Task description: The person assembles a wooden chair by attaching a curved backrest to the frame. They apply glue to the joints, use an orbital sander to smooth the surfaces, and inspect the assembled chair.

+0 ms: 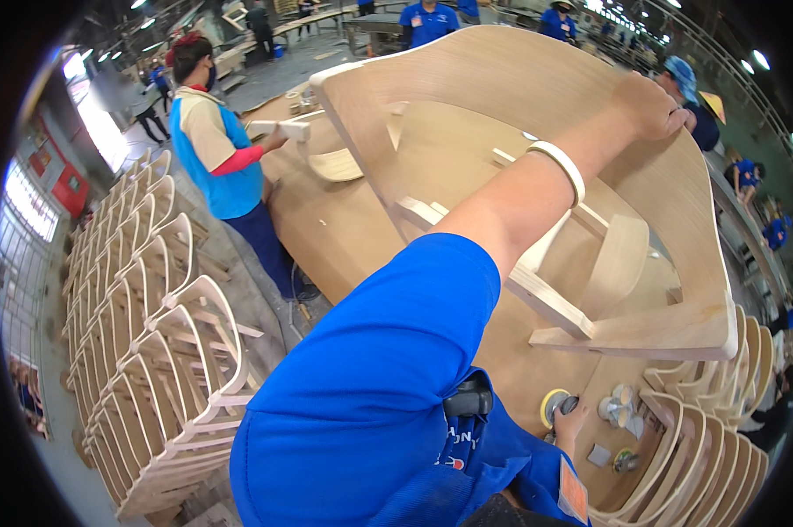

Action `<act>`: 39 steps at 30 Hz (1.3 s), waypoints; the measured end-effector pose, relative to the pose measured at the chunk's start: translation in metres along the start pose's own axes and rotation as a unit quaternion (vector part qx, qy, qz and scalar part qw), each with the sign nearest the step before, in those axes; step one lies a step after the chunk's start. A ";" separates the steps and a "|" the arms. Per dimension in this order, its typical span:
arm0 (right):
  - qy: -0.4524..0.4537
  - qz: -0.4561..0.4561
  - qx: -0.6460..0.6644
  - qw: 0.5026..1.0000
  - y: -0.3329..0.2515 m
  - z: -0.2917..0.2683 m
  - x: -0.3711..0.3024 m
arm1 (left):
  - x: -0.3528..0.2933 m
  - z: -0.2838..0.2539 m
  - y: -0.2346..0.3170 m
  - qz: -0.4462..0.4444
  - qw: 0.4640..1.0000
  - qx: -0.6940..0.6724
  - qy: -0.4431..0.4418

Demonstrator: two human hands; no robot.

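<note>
My left arm, in a blue sleeve with a white wristband, reaches across the view. At its end my left hand [649, 107] is closed over the top edge of a pale wooden chair frame [502, 75] with a wide curved backrest. The frame is tilted over the brown-covered table, its rails [550, 303] toward me. Lower down, my right hand [572, 425] is wrapped round a sander [555, 407] with a round yellow-edged pad, below and apart from the frame. Part of that hand and the tool's body are hard to make out.
Stacked curved chair frames [151, 351] line the floor at left; more [704, 448] stand at lower right. Beside my right hand lie a grey abrasive sheet [599, 454] and another round tool [626, 460]. A co-worker [225, 149] across the table at left holds a wooden piece [282, 130].
</note>
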State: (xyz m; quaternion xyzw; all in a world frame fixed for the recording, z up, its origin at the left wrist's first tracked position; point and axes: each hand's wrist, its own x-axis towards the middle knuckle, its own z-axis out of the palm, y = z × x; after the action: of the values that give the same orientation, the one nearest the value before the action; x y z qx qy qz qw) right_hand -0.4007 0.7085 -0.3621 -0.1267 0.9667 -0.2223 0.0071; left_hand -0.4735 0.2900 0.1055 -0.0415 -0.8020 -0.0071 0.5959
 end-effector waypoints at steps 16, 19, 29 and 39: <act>-0.095 0.041 0.015 0.995 -0.010 0.077 0.051 | -0.019 -0.163 -0.108 -0.163 0.868 0.309 -0.353; -0.074 0.059 0.051 0.994 -0.007 0.088 0.076 | -0.021 -0.179 -0.133 -0.187 0.865 0.261 -0.385; -0.133 -0.103 0.078 0.983 -0.031 0.055 0.146 | -0.050 -0.165 -0.180 -0.160 0.923 0.235 -0.260; 0.000 -0.262 0.457 0.850 -0.185 -0.157 -0.015 | -0.042 -0.163 -0.091 -0.075 0.952 0.207 -0.213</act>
State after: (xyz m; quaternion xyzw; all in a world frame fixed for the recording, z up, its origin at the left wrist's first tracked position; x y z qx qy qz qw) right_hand -0.3524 0.6188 -0.1416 -0.3578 0.6868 -0.6326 0.0054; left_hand -0.3128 0.1867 0.1158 0.1427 -0.8951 0.1231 0.4040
